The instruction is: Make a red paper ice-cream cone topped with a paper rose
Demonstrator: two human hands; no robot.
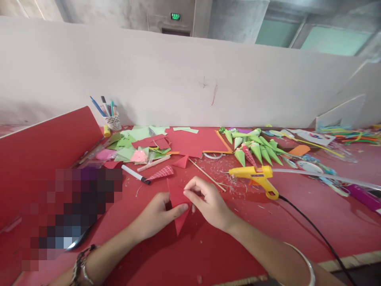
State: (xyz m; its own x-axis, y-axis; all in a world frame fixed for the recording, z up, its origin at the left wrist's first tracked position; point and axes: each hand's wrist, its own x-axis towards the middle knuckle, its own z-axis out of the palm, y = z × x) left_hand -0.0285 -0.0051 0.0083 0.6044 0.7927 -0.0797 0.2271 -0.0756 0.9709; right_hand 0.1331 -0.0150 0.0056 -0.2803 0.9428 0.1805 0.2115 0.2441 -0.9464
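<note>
A pointed piece of red paper (pixel 177 198) is held between my two hands, its tip aimed down toward me. My left hand (pixel 166 212) grips it from the left, thumb across the front and fingers behind. On the right, my right hand (pixel 206 200) pinches the paper's upper right edge between thumb and forefinger. Just beyond lies a red paper cone with a white line grid (pixel 162 172), beside a white marker (pixel 135 174) with a black cap. A thin wooden stick (pixel 206 174) rests past my right hand.
A yellow hot glue gun (pixel 258 176) lies to the right, trailing a black cord (pixel 312 230). Green paper cones (pixel 260 149) are heaped behind it. Paper scraps (pixel 131 143) and a pen cup (pixel 113 121) stand back left. A white partition (pixel 166 79) closes off the table's far side.
</note>
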